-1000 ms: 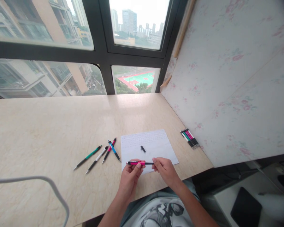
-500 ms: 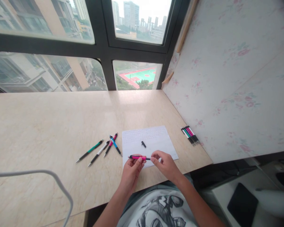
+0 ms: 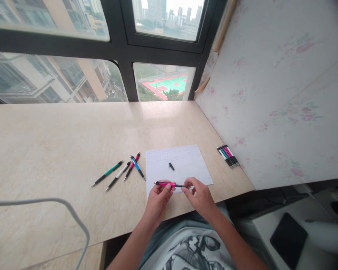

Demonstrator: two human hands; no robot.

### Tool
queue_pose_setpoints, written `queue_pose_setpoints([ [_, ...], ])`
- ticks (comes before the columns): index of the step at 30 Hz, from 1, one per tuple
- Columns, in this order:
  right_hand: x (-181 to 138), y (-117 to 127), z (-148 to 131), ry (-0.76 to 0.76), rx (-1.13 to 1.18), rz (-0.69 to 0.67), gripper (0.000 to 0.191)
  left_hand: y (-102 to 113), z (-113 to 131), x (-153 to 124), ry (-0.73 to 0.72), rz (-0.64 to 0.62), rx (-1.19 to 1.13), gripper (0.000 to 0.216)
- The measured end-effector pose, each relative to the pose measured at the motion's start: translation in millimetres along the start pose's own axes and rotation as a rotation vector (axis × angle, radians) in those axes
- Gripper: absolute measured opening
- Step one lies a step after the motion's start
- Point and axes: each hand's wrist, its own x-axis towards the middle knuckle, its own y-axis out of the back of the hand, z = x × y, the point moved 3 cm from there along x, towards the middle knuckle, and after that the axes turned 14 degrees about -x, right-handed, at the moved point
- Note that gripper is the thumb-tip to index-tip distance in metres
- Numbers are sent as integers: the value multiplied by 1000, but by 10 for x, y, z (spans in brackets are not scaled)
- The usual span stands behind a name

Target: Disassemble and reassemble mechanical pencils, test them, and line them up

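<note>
Over the lower edge of a handwritten sheet of paper (image 3: 178,155), a pink pen (image 3: 169,184) lies nearly level between my hands. My left hand (image 3: 157,200) is closed on its pink barrel, thumb on the near side. At the pen's dark right end, the thumb and forefinger of my right hand (image 3: 198,197) are pinched together. Whether that dark end is a grip or an inner part is too small to tell. A short black piece, like a pen cap (image 3: 171,166), rests on the paper just beyond the pen.
Left of the paper lie a green pen (image 3: 107,174), a white pen (image 3: 118,177), and a blue pen (image 3: 137,167) crossing another pink pen (image 3: 129,172). A row of several pens (image 3: 228,156) sits by the wall. A grey cable (image 3: 69,208) arcs at lower left.
My right hand has shifted slightly right along the pen, and more of its dark end shows between my hands. The camera view has tilted down a little.
</note>
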Motion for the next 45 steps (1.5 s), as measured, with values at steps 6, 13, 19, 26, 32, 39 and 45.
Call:
queue_pose_setpoints([
  [6,26,2,49,18,-26,-70,38,22,-20,12,5,-13,52,28],
  [13,96,-3,5,2,28,-64,26,55,1,48,2,41,42,26],
  [19,89,-47,22,-66,-12,-109,43,60,-14,48,37,1,58,24],
  [26,76,-51,66,-131,100,-151,37,58,1,46,21,-8,92,23],
  [32,95,-61,0,34,19,-140,32,65,26,52,1,36,66,22],
  [39,97,-109,45,-189,295,-307,51,73,11,49,32,-6,72,24],
  [45,172,-86,49,-218,333,-340,37,104,36,78,43,-36,81,22],
])
